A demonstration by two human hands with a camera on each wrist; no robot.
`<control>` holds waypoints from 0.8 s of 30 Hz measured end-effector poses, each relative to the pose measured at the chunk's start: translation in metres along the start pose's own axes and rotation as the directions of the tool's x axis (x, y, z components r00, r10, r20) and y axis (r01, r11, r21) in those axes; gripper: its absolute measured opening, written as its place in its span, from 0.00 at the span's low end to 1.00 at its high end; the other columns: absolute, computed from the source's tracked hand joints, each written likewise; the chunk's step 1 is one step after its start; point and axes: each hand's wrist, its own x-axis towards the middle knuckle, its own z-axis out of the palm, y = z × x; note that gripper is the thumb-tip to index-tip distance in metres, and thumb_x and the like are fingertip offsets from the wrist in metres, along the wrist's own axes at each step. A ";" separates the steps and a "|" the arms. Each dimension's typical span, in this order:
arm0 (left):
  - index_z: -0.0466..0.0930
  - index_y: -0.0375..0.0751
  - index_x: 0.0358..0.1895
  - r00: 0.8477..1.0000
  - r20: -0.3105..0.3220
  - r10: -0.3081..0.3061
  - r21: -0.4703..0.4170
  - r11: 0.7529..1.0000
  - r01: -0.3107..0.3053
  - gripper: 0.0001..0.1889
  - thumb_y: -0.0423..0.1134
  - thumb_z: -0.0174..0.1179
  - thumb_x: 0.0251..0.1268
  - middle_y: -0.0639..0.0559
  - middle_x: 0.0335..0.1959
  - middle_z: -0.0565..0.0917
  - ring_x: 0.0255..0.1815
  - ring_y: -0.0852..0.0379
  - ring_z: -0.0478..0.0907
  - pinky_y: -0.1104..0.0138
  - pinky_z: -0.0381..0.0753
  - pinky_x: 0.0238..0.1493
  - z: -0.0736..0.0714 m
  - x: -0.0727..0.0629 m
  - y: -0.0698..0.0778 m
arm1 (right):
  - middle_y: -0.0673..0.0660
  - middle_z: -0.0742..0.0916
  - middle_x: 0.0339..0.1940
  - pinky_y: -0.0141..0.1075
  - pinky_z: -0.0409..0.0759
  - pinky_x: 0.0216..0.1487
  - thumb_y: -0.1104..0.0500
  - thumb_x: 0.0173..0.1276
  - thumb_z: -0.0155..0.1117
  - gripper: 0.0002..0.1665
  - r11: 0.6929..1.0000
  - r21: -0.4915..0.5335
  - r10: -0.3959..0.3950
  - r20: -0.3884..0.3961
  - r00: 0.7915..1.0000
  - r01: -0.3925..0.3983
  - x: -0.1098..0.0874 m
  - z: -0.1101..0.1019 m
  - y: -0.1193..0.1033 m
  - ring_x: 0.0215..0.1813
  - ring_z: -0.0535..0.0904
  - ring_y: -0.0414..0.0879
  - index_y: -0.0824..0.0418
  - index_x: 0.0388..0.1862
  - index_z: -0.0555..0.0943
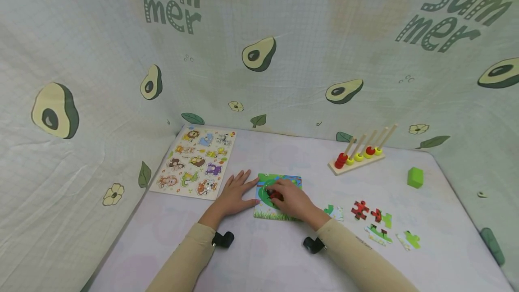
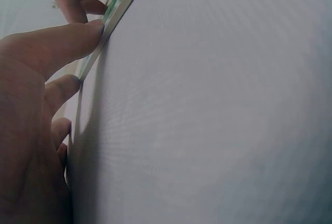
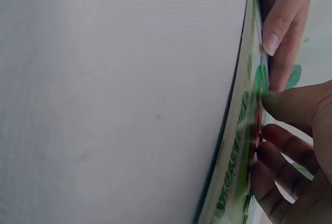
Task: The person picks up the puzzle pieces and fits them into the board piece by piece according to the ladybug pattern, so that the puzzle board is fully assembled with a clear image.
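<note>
The left hand (image 1: 236,194), fingers spread wide, touched the left edge of the jigsaw board (image 1: 266,207), flat on the surface (image 1: 263,256) with printed grass along its near edge; its long axis was unclear. The right hand (image 1: 293,198) pinched a red jigsaw piece (image 1: 276,195) over the board, left of loose jigsaw pieces (image 1: 360,210).

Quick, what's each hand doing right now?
Left hand: open, touching the edge of the puzzle board.
Right hand: closed, fingers and thumb holding a red puzzle piece at the board.
</note>
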 end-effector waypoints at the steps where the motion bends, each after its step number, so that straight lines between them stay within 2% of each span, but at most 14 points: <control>1: 0.64 0.55 0.79 1.000 -0.001 0.000 -0.001 1.000 0.000 0.38 0.62 0.60 0.68 0.46 0.83 0.52 0.84 0.44 0.42 0.45 0.35 0.81 0.000 0.000 0.000 | 0.54 0.84 0.57 0.48 0.81 0.56 0.57 0.72 0.69 0.21 1.000 0.016 0.006 0.001 1.000 -0.006 -0.001 -0.001 0.001 0.58 0.79 0.51 0.54 0.63 0.83; 6: 0.64 0.56 0.79 1.000 -0.005 0.001 0.001 1.000 -0.001 0.38 0.62 0.60 0.68 0.46 0.83 0.52 0.84 0.44 0.42 0.45 0.35 0.81 0.001 0.000 -0.001 | 0.55 0.83 0.60 0.49 0.80 0.60 0.57 0.73 0.67 0.22 0.997 0.077 0.013 0.019 1.000 -0.014 -0.004 -0.005 0.004 0.62 0.78 0.51 0.55 0.65 0.82; 13: 0.64 0.56 0.79 1.000 -0.004 0.002 -0.006 1.000 -0.002 0.38 0.62 0.60 0.68 0.46 0.83 0.52 0.84 0.44 0.42 0.45 0.35 0.81 0.000 0.000 -0.001 | 0.50 0.85 0.55 0.43 0.81 0.50 0.57 0.74 0.66 0.21 0.991 0.129 0.016 0.033 0.999 -0.020 -0.012 -0.012 0.011 0.48 0.78 0.42 0.53 0.64 0.82; 20: 0.64 0.56 0.79 1.000 -0.002 -0.001 -0.018 1.000 0.001 0.39 0.62 0.61 0.67 0.46 0.83 0.52 0.84 0.44 0.42 0.46 0.35 0.81 0.000 -0.001 0.000 | 0.52 0.85 0.57 0.50 0.80 0.60 0.58 0.71 0.69 0.21 0.991 0.111 0.075 0.006 0.997 -0.075 -0.025 -0.021 0.023 0.58 0.80 0.49 0.54 0.63 0.83; 24: 0.64 0.56 0.79 1.000 -0.003 -0.003 -0.020 1.000 0.003 0.38 0.62 0.61 0.67 0.46 0.83 0.52 0.84 0.45 0.41 0.46 0.34 0.81 0.000 0.000 0.001 | 0.52 0.86 0.53 0.48 0.80 0.54 0.60 0.71 0.68 0.21 0.988 0.118 0.098 -0.007 0.995 -0.096 -0.035 -0.030 0.032 0.51 0.79 0.47 0.57 0.61 0.83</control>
